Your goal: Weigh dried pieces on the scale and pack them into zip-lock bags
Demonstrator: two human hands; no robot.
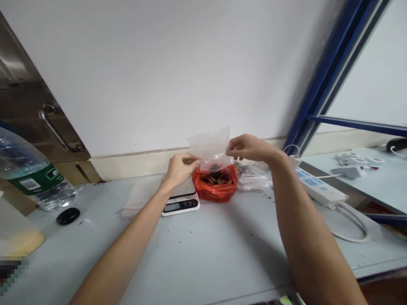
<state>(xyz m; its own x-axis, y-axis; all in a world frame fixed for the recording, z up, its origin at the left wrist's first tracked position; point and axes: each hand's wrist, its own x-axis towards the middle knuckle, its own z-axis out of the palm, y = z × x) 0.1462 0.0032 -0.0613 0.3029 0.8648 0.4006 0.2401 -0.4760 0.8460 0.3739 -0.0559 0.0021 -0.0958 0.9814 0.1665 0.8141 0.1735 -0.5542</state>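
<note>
A clear plastic bag is stretched between my two hands, above a red plastic bag. My left hand pinches its lower left corner, over the kitchen scale. On the other side my right hand has its fingers closed at the bag's right edge. Brown dried pieces fill the open red bag, which touches the scale's right side. The scale's display is too small to read. Just right of the red bag lie filled clear bags, partly behind my right forearm.
Left of the scale lies a stack of flat plastic bags. A large water bottle and a black round lid are at the left. The power strip with its cable is at the right, by a blue metal frame.
</note>
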